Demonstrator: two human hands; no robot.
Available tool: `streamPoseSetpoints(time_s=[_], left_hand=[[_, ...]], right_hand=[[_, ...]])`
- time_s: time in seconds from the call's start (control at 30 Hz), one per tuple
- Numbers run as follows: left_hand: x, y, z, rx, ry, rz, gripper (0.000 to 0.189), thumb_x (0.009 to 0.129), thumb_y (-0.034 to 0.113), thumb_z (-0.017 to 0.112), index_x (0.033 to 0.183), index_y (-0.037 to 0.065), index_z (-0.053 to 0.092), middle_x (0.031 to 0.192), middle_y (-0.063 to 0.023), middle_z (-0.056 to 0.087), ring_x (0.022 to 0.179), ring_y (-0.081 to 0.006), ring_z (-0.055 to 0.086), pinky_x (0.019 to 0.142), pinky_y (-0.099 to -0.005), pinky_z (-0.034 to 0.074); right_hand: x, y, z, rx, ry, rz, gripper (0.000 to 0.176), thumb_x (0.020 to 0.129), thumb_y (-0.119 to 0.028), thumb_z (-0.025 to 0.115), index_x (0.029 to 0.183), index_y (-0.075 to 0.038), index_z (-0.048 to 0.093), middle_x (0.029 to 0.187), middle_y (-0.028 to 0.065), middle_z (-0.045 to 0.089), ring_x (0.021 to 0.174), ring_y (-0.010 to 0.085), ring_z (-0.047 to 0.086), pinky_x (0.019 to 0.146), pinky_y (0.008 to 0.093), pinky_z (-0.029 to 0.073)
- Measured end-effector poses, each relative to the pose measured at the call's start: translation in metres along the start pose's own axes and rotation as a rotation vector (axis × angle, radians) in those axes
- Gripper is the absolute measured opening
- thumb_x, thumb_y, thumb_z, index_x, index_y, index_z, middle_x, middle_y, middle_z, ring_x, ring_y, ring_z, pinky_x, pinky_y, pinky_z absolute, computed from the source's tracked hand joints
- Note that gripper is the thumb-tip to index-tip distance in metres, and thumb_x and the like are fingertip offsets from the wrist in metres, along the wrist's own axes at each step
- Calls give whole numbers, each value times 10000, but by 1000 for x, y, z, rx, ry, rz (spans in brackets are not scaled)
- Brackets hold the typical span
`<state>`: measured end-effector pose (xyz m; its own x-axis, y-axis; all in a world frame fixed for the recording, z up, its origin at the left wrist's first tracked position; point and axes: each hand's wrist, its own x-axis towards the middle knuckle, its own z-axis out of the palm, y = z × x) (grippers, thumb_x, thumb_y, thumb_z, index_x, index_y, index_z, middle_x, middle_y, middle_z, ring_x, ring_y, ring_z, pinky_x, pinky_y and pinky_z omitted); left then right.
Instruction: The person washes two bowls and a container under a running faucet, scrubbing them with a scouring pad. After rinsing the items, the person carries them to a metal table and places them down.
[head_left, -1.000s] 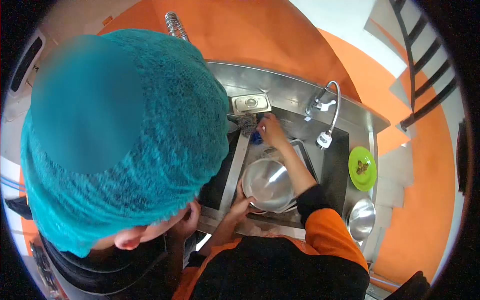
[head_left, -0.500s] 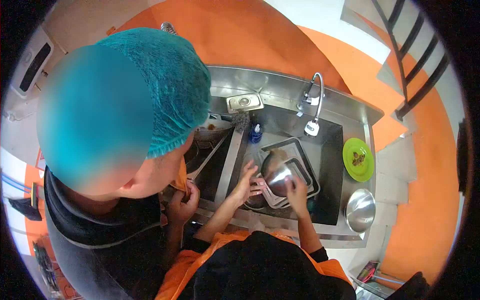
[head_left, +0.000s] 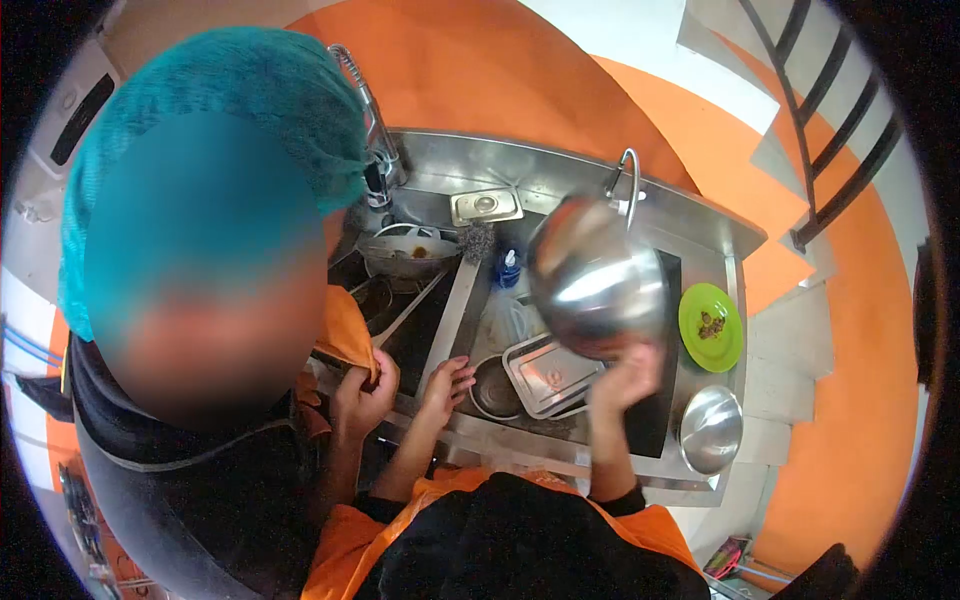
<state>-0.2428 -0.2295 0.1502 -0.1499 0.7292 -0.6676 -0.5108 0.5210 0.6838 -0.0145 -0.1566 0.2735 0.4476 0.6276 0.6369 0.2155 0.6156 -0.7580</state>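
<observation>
My right hand (head_left: 632,375) grips the near rim of a shiny metal bowl (head_left: 595,280), blurred by motion and raised over the right part of the sink, in front of the faucet (head_left: 630,180). My left hand (head_left: 446,388) hovers above the sink's left edge, fingers apart, holding nothing. Between my hands, a rectangular metal tray (head_left: 552,378) lies in the sink beside a round pan (head_left: 495,388). Behind them are a clear plastic item (head_left: 510,318) and a blue bottle (head_left: 508,268).
A co-worker in a teal hair net (head_left: 270,90) stands close at left, holding orange cloth (head_left: 347,335). A wok (head_left: 410,250) sits in the left basin. On the right counter are a green plate (head_left: 712,325) with scraps and another metal bowl (head_left: 711,430).
The bowl has risen out of the sink toward the camera and to the right with my right hand. My left hand has moved left, away from it. The co-worker's head has turned and shifted left.
</observation>
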Motion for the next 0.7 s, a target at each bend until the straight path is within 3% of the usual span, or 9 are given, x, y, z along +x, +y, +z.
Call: streamPoseSetpoints(time_s=[0.03, 0.07, 0.1, 0.13, 0.2, 0.3, 0.53, 0.6, 0.7], left_hand=[[-2, -2, 0, 6, 19, 8, 426, 774, 365, 519, 1141, 151, 492, 1032, -17, 574, 905, -142, 527, 797, -356, 318], [-4, -9, -1, 10, 39, 13, 417, 770, 353, 527, 1128, 142, 501, 1018, -16, 575, 875, -128, 531, 755, -326, 342], [-7, -18, -3, 8, 45, 0, 417, 770, 353, 527, 1128, 142, 501, 1018, -16, 575, 875, -128, 531, 755, -326, 342], [-5, -19, -3, 45, 36, 16, 396, 773, 330, 530, 1112, 126, 511, 983, -19, 580, 832, -119, 534, 697, -291, 355], [10, -21, 2, 64, 36, 37, 376, 775, 307, 533, 1095, 110, 521, 948, -22, 585, 790, -111, 537, 640, -255, 369], [54, -36, 8, 82, 108, 65, 300, 785, 253, 528, 1026, 77, 556, 792, -15, 590, 685, -81, 522, 534, -223, 370], [254, -115, 30, 740, 108, 275, 243, 799, 205, 480, 948, 55, 600, 903, -129, 615, 837, -290, 582, 740, -418, 452], [249, -101, 65, 1094, 216, 280, 340, 805, 299, 485, 868, 1, 637, 979, -206, 604, 907, -338, 563, 789, -406, 436], [270, -92, 96, 1161, 131, 206, 415, 813, 322, 443, 978, -28, 593, 1066, -251, 548, 974, -390, 525, 865, -443, 404]], right_hand=[[-23, 43, 12, -193, -82, -43, 366, 880, -302, 500, 686, 5, 542, 673, 91, 549, 615, 183, 501, 577, 324, 412], [-37, 67, 11, -392, -468, 403, 331, 861, -310, 516, 861, 6, 616, 778, 178, 618, 673, 293, 595, 613, 331, 443], [-54, 91, 6, -829, -631, 576, 397, 850, -364, 523, 886, 19, 622, 803, 207, 618, 732, 358, 596, 640, 373, 447], [-78, 111, -9, -819, -463, 406, 447, 840, -414, 522, 858, 18, 636, 820, 238, 608, 785, 400, 577, 664, 409, 446], [-79, 131, -34, -613, -315, 404, 435, 857, -379, 518, 756, 31, 622, 674, 168, 610, 628, 290, 582, 582, 361, 423], [-30, 74, -50, -328, -287, 551, 402, 877, -273, 527, 605, 23, 507, 518, -26, 372, 526, 68, 304, 473, 254, 273], [3, -12, -138, -213, -66, 646, 264, 861, -176, 545, 642, -29, 536, 614, -43, 449, 577, 46, 363, 502, 204, 274], [9, -37, -162, 14, 172, 749, 162, 832, -157, 570, 765, -10, 567, 739, 7, 536, 681, 82, 475, 601, 231, 387], [5, -66, -221, -66, 519, 714, 366, 831, -254, 514, 1072, 22, 520, 1065, 108, 529, 1015, 222, 486, 892, 385, 378]])
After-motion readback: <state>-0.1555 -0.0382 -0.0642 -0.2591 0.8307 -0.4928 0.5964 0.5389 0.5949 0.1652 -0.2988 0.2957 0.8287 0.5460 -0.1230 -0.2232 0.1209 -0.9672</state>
